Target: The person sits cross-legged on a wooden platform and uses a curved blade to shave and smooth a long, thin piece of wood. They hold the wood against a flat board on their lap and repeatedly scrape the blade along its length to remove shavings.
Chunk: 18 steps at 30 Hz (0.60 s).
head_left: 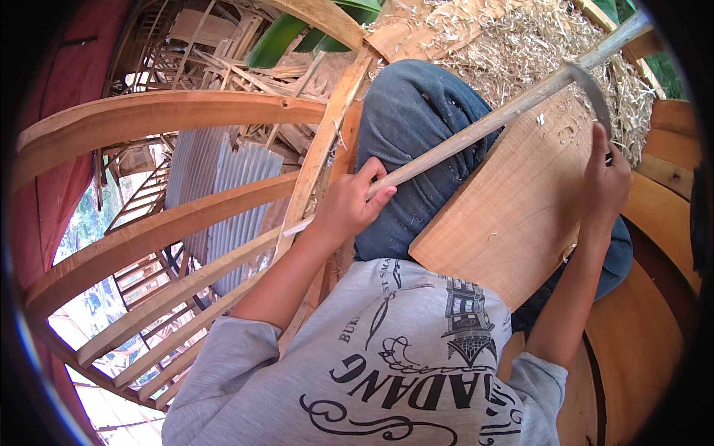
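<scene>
My left hand [353, 199] is closed round the lower part of a long, thin wooden stick [476, 132]. The stick slants up to the far right, over my bent knee and a broad wooden board [498, 215] lying across my lap. In my right hand [608, 175] is a knife with a curved metal blade [595, 97], its index finger stretched along the back end of the blade. The blade's tip crosses the stick near its far end and appears to touch it. Most of the knife's handle is hidden in my fist.
Curled wood shavings [513, 52] are heaped beyond the board. Curved wooden ribs [171, 119] run along my left, with corrugated metal sheets [223, 186] and scrap wood [245, 59] below. Curved planks [632, 327] rise on my right. Green leaves [279, 41] show at the top.
</scene>
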{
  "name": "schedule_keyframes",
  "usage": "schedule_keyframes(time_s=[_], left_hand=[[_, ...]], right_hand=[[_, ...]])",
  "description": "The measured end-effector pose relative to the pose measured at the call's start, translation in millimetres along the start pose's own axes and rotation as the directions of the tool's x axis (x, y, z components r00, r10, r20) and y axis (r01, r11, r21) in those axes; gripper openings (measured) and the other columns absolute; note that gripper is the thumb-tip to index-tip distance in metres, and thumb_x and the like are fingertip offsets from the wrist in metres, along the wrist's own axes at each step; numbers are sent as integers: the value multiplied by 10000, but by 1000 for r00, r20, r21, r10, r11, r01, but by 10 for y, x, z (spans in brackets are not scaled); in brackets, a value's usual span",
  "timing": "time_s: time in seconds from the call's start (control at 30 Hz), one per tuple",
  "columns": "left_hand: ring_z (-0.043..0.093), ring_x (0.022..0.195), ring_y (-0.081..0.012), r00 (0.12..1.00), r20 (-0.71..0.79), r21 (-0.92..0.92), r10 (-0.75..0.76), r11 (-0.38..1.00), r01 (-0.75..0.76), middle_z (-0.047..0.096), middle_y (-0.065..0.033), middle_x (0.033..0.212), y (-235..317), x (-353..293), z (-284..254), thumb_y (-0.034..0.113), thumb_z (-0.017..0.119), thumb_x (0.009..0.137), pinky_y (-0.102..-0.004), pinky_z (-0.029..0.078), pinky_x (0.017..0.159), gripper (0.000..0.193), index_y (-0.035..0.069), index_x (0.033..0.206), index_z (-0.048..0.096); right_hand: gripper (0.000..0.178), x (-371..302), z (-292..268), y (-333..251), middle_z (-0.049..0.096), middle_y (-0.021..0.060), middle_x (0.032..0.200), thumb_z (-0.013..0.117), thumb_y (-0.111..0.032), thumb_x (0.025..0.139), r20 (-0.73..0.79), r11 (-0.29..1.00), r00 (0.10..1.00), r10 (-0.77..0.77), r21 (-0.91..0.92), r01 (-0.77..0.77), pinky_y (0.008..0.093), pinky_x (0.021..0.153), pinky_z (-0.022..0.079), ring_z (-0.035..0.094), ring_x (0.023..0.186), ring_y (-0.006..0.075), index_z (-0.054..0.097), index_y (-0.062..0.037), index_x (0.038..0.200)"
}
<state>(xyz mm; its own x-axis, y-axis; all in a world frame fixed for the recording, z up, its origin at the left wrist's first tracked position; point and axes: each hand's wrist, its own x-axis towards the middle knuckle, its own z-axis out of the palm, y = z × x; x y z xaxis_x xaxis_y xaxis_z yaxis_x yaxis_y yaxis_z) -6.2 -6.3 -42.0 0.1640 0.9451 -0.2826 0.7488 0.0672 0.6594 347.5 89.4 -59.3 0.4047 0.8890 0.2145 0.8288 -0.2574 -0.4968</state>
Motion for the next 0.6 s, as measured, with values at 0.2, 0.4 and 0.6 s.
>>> schedule_keyframes(time_s=[0.2,0.4,0.6], left_hand=[[606,649,-411,996,-36,41,76,996,-75,592,-173,654,-29,27,62,463,563,894,-457,447,555,404,70,946,481],[598,641,-419,1000,1,50,7,999,-7,593,-182,658,2,-40,46,441,567,896,-462,441,554,385,70,945,476],[598,614,-399,1000,-2,1,-4,1000,4,585,-160,627,59,2,17,425,551,915,-445,440,541,363,68,917,486]], right_hand=[[659,266,-418,718,356,-32,552,531,-536,921,179,882,943,281,339,-327,305,496,268,311,551,96,385,7,577],[507,-558,-385,-405,500,164,512,672,-506,807,393,996,918,-44,91,8,363,513,413,495,470,276,667,0,771],[588,-476,-84,-519,553,164,530,623,-585,805,371,988,918,-140,-5,153,392,499,438,585,518,334,667,-3,737]])
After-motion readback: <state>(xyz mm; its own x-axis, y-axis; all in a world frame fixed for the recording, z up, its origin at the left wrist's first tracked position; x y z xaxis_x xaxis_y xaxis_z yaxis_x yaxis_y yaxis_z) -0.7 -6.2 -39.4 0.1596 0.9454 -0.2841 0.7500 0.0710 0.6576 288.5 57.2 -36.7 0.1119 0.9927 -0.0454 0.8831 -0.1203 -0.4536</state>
